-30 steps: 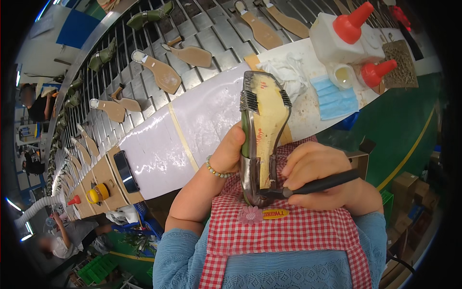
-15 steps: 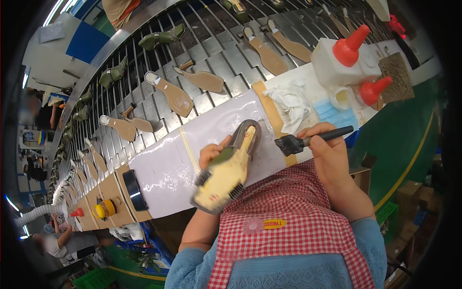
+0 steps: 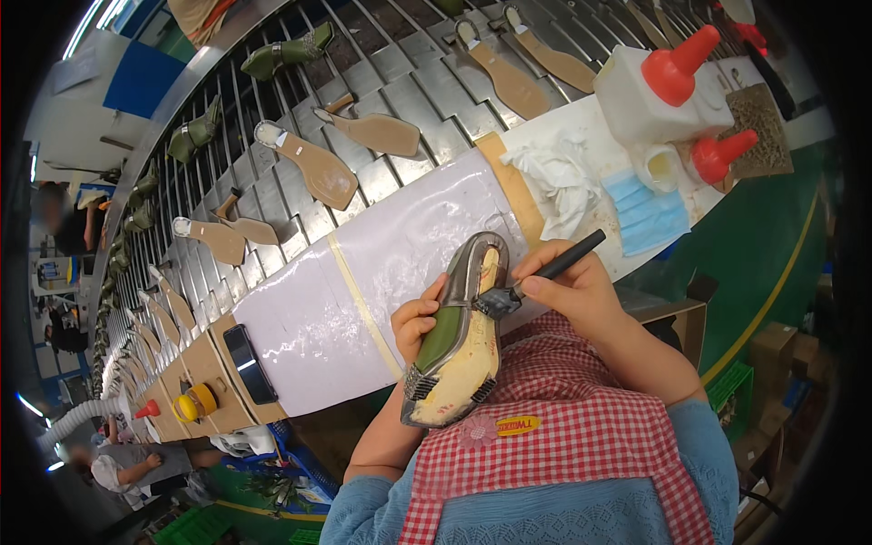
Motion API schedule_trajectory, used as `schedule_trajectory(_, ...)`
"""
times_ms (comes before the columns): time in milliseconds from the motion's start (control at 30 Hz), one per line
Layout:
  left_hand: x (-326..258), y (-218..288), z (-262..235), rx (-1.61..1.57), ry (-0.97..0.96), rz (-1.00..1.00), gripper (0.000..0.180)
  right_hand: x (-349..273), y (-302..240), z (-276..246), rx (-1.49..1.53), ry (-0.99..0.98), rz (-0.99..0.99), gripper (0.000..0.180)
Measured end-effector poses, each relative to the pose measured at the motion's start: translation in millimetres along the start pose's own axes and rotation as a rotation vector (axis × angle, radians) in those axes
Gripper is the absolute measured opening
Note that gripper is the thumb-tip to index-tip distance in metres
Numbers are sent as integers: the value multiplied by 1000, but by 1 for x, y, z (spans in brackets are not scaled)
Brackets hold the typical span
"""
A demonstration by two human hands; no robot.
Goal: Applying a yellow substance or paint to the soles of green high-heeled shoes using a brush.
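My left hand (image 3: 419, 322) is wrapped round the side of a green shoe (image 3: 454, 356). The shoe is turned sole side up, showing a cream underside with dark strips along its edges. Between the fingers of my right hand (image 3: 577, 289) is the black handle of a brush (image 3: 570, 254). Its dark bristles rest against the shoe's underside, near the narrow middle. Both hands are over the near edge of the worktop, close to my checked apron. The shoe's far side and my left palm are hidden.
A slatted metal conveyor (image 3: 400, 100) carries tan soles (image 3: 318, 173) and green shoes (image 3: 286, 53). A white bottle (image 3: 636, 95) with a red nozzle, crumpled tissue (image 3: 556, 186) and a blue mask (image 3: 647, 213) lie at right. A phone (image 3: 249, 361) and yellow tape roll (image 3: 194, 401) are at left.
The brush has moved left and down onto the shoe's underside. My left hand has turned the shoe more upright and shifted it slightly right.
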State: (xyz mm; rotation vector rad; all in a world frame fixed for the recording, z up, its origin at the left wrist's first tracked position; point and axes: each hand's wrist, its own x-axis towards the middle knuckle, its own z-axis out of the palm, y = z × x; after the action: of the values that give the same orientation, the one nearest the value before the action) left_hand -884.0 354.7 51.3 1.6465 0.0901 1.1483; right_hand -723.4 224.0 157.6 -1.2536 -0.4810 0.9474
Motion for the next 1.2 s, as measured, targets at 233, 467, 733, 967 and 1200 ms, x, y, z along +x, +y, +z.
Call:
schedule_trajectory(233,3,5,-1,-39,-2,-3,62,7,4,5,-141,80,-74,11)
schedule_trajectory(467,2,7,0,-20,28,-9,61,9,7,9,-295,160,-292,13)
schedule_trajectory(733,-4,8,-7,-14,19,-14,60,-7,2,17,-357,16,-350,14)
schedule_trajectory(967,-1,11,-9,-41,-7,-39,57,-8,-2,20,-356,-22,-285,12)
schedule_trajectory(1200,3,2,-10,-74,44,-9,57,2,-20,16,-6,-8,-13,10)
